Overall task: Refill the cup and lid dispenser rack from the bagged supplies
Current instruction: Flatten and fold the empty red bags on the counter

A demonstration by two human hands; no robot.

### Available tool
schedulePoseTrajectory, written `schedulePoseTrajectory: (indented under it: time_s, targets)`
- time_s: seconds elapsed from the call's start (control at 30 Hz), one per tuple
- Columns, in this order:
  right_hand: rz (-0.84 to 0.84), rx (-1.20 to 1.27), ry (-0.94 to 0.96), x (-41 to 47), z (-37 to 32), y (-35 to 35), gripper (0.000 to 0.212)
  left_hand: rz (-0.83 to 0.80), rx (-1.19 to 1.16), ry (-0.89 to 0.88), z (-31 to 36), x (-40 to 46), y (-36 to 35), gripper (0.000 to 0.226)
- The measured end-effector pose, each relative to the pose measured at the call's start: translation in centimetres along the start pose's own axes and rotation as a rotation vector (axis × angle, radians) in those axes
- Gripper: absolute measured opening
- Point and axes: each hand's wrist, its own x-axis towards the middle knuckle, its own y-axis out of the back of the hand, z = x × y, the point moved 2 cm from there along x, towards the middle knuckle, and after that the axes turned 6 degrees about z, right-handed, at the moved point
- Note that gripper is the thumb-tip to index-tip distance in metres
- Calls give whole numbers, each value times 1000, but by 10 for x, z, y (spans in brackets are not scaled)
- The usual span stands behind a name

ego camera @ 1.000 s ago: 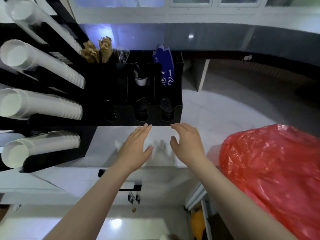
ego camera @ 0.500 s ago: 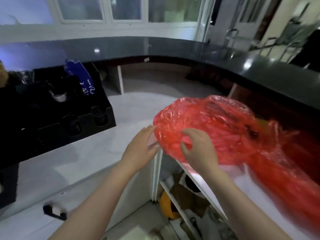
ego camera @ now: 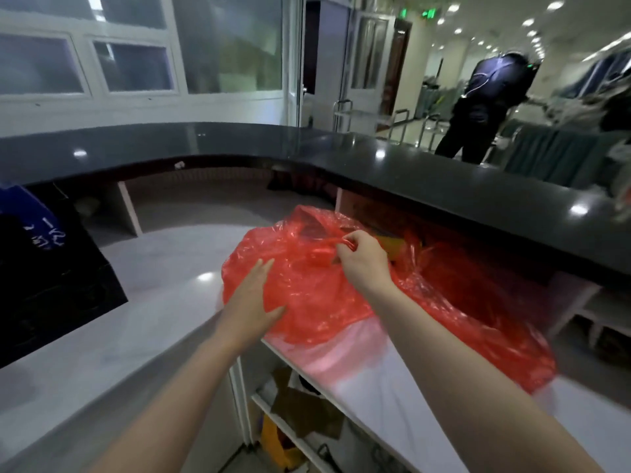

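Note:
A large translucent red plastic bag [ego camera: 426,302] lies on the white lower counter [ego camera: 164,261], spreading toward the right. My right hand [ego camera: 362,257] pinches a fold of the bag's plastic near its top, fingers curled round it. My left hand [ego camera: 252,298] lies flat against the bag's left side with straight fingers. The bag's contents show only as dark shapes through the plastic. At the far left edge stands the black dispenser rack [ego camera: 44,278], only its right end in view, with a blue packet [ego camera: 17,206] in one slot.
A raised dark counter top [ego camera: 444,172] curves behind the bag. Open shelves [ego camera: 300,411] under the white counter hold brown paper and a yellow thing. Beyond the counter a person in dark clothes [ego camera: 485,97] bends over, back turned.
My view swung right, from the rack with its cup tubes to the red bag. Both hands moved from the bare counter onto the bag, and my right hand took hold of its plastic.

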Motion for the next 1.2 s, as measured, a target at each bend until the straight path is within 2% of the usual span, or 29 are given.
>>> schedulePoseTrajectory:
  time_s: [0.1,0.23,0.33,0.43,0.5,0.63,0.67,0.73,0.8,0.9,1.03,1.1,1.2]
  targets:
    - [56,267,-133,13,9,26,9,-2,41,-29,19,10,-15,114]
    - [184,572,-275,24,31,57,10,149,85,0,33,12,-36,125]
    - [265,706,-341,29,52,77,12,243,-34,110,30,7,-49,126]
    - [349,753,-386,28,75,91,12,270,-176,233,21,3,-62,125]
    - [401,747,-412,24,91,98,11,279,-316,265,17,3,-68,114]
    - [472,729,-477,9,119,104,10,331,-592,344,14,8,-74,59]
    - [489,724,-489,5,124,106,9,353,-625,392,12,11,-75,51]
    - [523,719,-526,-5,135,109,6,364,-712,486,5,15,-74,43]
    - [559,731,-590,-19,146,108,15,323,-823,535,-3,18,-73,40]
    - [564,777,-625,-42,153,105,26,222,-809,531,-11,17,-70,39]
    - [585,879,-625,-74,152,97,12,41,-933,603,-20,7,-64,38]
    - [571,890,-679,-92,154,87,13,-6,-923,628,-28,1,-57,28]
    - [555,707,-752,-117,166,79,11,-1,-887,639,-46,-8,-44,17]
